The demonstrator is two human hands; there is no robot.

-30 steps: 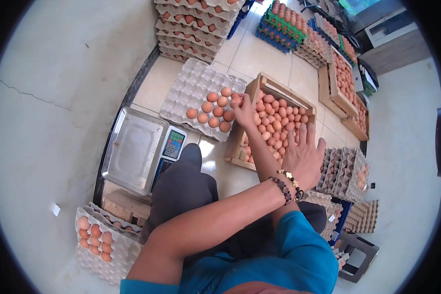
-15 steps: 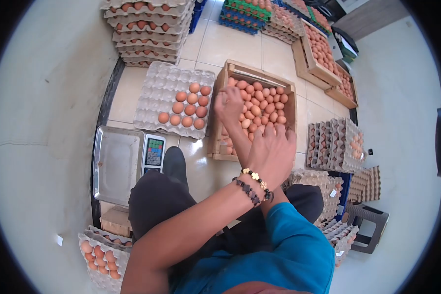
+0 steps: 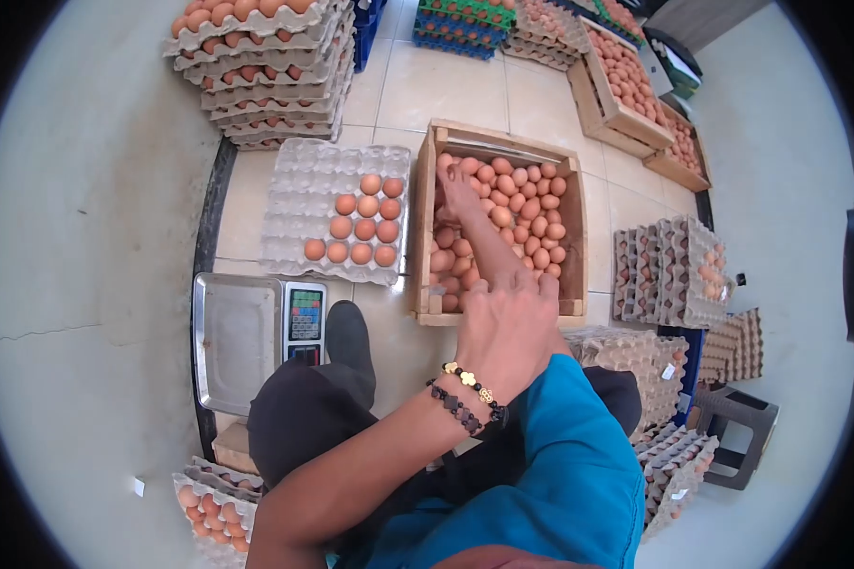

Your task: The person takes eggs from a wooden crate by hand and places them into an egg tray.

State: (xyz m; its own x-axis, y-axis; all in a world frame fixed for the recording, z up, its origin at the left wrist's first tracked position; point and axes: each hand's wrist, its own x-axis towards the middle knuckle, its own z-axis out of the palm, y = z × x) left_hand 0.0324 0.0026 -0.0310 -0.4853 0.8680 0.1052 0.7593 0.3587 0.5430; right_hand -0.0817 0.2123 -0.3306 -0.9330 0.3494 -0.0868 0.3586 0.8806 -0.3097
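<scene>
Eggs [image 3: 501, 216] occupy the wooden crate [image 3: 580, 228], centre. Nearest: my left hand [image 3: 505, 327], fingers bent, above my right forearm [image 3: 493, 248]. Beyond: my right hand [image 3: 458, 192], inside the crate's left part. I cannot tell either's grip. Upper left: stacked trays [image 3: 275, 81].

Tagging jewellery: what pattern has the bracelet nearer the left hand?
Bracelet: black beads with gold-coloured charms. Shows best in the head view.
</scene>
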